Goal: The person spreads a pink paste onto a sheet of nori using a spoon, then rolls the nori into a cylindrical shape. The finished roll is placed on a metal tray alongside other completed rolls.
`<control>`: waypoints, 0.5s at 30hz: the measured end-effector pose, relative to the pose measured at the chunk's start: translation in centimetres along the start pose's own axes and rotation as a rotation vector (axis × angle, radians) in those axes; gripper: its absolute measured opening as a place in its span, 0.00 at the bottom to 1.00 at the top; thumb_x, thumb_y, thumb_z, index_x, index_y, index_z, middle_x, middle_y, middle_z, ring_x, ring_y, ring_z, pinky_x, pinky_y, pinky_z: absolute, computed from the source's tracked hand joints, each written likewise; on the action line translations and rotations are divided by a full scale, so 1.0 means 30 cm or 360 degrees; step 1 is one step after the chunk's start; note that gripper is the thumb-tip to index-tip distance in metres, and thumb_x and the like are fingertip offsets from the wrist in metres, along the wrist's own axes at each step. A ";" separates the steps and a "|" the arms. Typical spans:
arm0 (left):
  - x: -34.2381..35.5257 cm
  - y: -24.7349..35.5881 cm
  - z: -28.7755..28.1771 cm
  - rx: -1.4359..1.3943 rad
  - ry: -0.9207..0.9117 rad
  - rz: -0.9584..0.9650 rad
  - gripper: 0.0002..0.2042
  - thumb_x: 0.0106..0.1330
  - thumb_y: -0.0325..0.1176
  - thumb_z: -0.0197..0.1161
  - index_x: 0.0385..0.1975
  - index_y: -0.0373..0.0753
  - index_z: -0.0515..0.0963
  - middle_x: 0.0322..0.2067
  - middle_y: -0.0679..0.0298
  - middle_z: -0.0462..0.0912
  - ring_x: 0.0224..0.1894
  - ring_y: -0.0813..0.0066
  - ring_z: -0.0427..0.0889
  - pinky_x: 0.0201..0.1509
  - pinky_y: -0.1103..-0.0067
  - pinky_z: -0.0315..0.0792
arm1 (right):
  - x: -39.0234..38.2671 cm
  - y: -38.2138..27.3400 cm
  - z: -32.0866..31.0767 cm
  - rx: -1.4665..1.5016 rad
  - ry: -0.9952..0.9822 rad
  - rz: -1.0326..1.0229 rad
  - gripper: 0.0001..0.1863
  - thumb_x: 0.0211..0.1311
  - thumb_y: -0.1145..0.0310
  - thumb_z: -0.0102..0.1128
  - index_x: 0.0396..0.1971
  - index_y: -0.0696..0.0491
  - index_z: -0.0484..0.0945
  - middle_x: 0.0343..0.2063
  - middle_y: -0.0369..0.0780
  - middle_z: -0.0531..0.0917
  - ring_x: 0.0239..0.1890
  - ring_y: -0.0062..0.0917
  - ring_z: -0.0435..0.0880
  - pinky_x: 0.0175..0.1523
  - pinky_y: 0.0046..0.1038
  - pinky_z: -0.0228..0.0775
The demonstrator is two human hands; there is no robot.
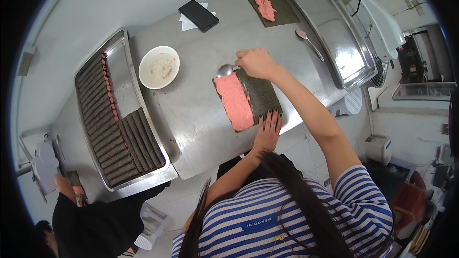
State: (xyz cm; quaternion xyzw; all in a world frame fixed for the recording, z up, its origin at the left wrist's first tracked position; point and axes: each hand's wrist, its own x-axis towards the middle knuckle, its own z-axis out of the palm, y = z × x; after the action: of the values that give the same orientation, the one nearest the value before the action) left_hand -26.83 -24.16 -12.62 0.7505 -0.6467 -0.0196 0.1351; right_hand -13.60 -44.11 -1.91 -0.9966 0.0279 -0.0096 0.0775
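A dark green seaweed sheet (264,94) lies on the steel table, its left part covered by a flat layer of pink paste (234,102). My right hand (257,64) is closed around the handle of a metal spoon (225,70), whose bowl is at the paste's far left edge. At the sheet's near right edge, my left hand (267,135) rests with fingers stretched over the seaweed. Further back, a second seaweed sheet (285,9) carries a lump of pink paste (266,9).
On the left, a steel tray (126,55) holds rows of seaweed rolls (112,145). A white bowl (159,67) with liquid stands beside it. A phone (198,15) lies behind. Another spoon (310,45) and a steel tray (330,24) are right. A person in black (91,224) works at lower left.
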 end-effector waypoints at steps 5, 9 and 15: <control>0.029 -0.011 0.006 -0.0052 0.0027 -0.0006 0.29 0.60 0.38 0.52 0.62 0.33 0.62 0.67 0.47 0.53 0.69 0.50 0.53 0.67 0.51 0.51 | -0.002 -0.019 0.002 0.0007 -0.0134 -0.0065 0.06 0.48 0.73 0.56 0.22 0.53 0.82 0.29 0.41 0.80 0.31 0.39 0.83 0.34 0.41 0.73; 0.023 -0.017 0.018 -0.0070 0.0015 -0.0007 0.29 0.61 0.38 0.52 0.62 0.33 0.62 0.67 0.47 0.54 0.69 0.50 0.53 0.66 0.51 0.52 | -0.030 -0.076 0.023 0.0062 0.0064 0.0370 0.07 0.51 0.74 0.53 0.27 0.58 0.80 0.31 0.46 0.80 0.32 0.42 0.83 0.36 0.41 0.75; 0.012 -0.008 0.050 -0.0304 -0.0170 0.0038 0.26 0.61 0.34 0.49 0.60 0.31 0.64 0.65 0.46 0.58 0.69 0.49 0.54 0.68 0.52 0.50 | -0.106 -0.258 0.069 0.0112 -0.0135 0.0718 0.09 0.53 0.77 0.52 0.33 0.65 0.75 0.34 0.53 0.78 0.29 0.43 0.84 0.32 0.38 0.78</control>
State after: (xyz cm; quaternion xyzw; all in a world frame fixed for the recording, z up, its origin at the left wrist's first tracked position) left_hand -26.84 -24.75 -14.05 0.7244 -0.6569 -0.1195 0.1715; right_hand -16.30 -36.00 -2.79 -0.9613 0.2462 0.0489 0.1136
